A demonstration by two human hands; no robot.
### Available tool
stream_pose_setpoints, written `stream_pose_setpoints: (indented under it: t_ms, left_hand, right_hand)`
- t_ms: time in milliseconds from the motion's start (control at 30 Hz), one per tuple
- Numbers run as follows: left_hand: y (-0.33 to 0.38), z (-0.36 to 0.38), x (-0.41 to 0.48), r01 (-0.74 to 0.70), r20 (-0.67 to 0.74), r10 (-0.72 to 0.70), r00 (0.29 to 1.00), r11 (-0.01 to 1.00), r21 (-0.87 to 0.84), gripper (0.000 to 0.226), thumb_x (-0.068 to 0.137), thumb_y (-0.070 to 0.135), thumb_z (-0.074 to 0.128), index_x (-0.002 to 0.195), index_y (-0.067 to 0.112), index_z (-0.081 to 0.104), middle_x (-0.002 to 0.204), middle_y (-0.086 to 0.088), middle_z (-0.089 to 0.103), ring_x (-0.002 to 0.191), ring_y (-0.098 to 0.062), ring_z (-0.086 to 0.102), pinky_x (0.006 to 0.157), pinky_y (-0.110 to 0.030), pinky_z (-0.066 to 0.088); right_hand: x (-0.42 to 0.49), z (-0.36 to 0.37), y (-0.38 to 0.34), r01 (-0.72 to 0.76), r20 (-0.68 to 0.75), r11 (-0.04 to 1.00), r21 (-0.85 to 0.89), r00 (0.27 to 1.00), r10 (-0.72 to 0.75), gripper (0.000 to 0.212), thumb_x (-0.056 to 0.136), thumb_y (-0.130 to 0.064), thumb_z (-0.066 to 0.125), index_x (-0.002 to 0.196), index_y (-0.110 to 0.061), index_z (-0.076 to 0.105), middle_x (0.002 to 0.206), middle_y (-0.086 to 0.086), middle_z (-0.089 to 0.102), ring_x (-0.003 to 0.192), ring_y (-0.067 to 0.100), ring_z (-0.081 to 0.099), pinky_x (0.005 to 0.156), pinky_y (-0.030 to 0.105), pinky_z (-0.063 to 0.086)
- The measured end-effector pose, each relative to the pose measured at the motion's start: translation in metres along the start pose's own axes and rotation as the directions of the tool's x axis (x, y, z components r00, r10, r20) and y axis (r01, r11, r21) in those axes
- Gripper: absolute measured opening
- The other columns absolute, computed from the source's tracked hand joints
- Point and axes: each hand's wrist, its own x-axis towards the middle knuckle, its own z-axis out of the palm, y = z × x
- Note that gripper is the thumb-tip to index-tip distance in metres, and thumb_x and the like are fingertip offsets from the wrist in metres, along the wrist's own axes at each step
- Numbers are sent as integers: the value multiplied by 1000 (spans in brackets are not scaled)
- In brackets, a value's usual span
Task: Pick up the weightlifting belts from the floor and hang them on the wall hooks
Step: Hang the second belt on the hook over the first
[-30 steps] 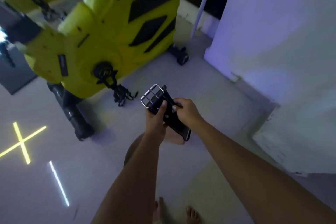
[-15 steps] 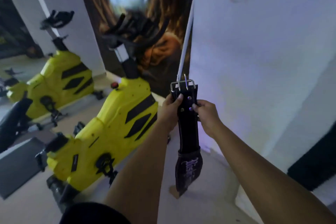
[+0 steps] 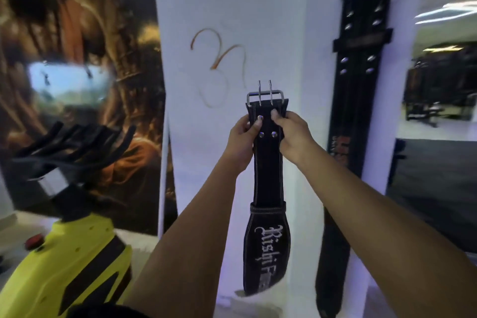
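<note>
I hold a black weightlifting belt (image 3: 268, 175) upright in front of a white pillar (image 3: 232, 20). Its steel two-prong buckle (image 3: 265, 97) points up and the wide end with white lettering hangs down. My left hand (image 3: 242, 137) grips the belt's left edge just below the buckle. My right hand (image 3: 291, 135) grips its right edge at the same height. A second black belt (image 3: 357, 80) hangs by its buckle high on the pillar's right side; the hook itself is hidden.
A yellow exercise bike (image 3: 64, 261) with black handlebars (image 3: 69, 147) stands at the lower left. Behind it is a dark mural wall (image 3: 77, 46). A thin white pole (image 3: 164, 175) runs beside the pillar. To the right, a dim gym room opens.
The belt has risen from waist height near the floor to chest height before the pillar. My view has tilted up from the floor, bringing the hanging belt into sight.
</note>
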Motion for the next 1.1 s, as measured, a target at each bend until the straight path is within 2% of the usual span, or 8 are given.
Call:
stream_pose_setpoints:
  t_ms: [167,233,467,567,667,800,1000,1100]
  left_hand:
    - [-12,65,18,28,71,-34,997,996,89,13,95,13,50,89,11,61,83,-5,66,69,-11,66,67,-28,54]
    - [-5,91,30,-15,86,5,996,994,108,10,93,10,53,88,8,61,83,-6,65,72,-15,65,69,-30,56]
    - [-1,163,43,-111,106,109,988,994,16,12,91,9,55,93,10,67,89,-7,71,79,-19,67,84,-36,55]
    - [-3,183,42,-131,78,130,988,991,8,14,89,4,57,101,5,65,92,-10,70,84,-23,66,86,-37,55]
    - [16,200,52,-165,49,163,985,985,47,20,86,3,61,106,-1,62,96,-16,68,85,-26,66,84,-40,55]
    - [38,210,62,-176,87,174,981,984,18,16,87,7,62,102,4,64,90,-12,68,72,-15,68,67,-29,57]
    - [29,211,46,-78,227,75,971,997,4,12,89,12,60,98,4,63,74,0,71,60,-6,68,52,-20,52]
    - [42,213,51,-116,201,120,972,993,-34,6,88,12,62,83,10,64,64,5,72,57,-6,67,49,-19,51]
  right_hand:
    - [16,-39,-74,124,-126,991,48,985,-117,19,91,-12,57,72,-14,57,72,2,60,62,15,56,47,19,50]
    - [19,-56,-93,187,-128,982,37,975,-181,19,91,-15,57,72,-15,58,74,-1,59,66,12,55,51,17,51]
    - [30,-103,-140,289,-255,951,-109,917,-307,12,84,-10,65,79,1,66,79,10,60,75,21,55,78,43,54]
    - [36,-112,-159,326,-271,936,-130,897,-350,20,82,-10,67,63,-10,64,75,8,60,75,19,52,76,38,51]
    - [26,-123,-177,367,-152,921,-131,911,-384,20,86,-10,63,67,-15,62,69,2,62,60,12,57,59,22,53]
    - [15,-137,-187,296,-64,925,-240,945,-320,19,87,-8,62,69,-12,61,70,3,64,56,13,62,47,22,53]
    - [11,-136,-194,230,-223,944,-238,933,-284,26,79,-19,72,86,6,66,105,24,70,92,35,67,85,53,55]
    - [0,-140,-187,214,-142,935,-283,955,-261,13,85,-17,66,73,-11,65,81,13,68,71,27,66,67,39,60]
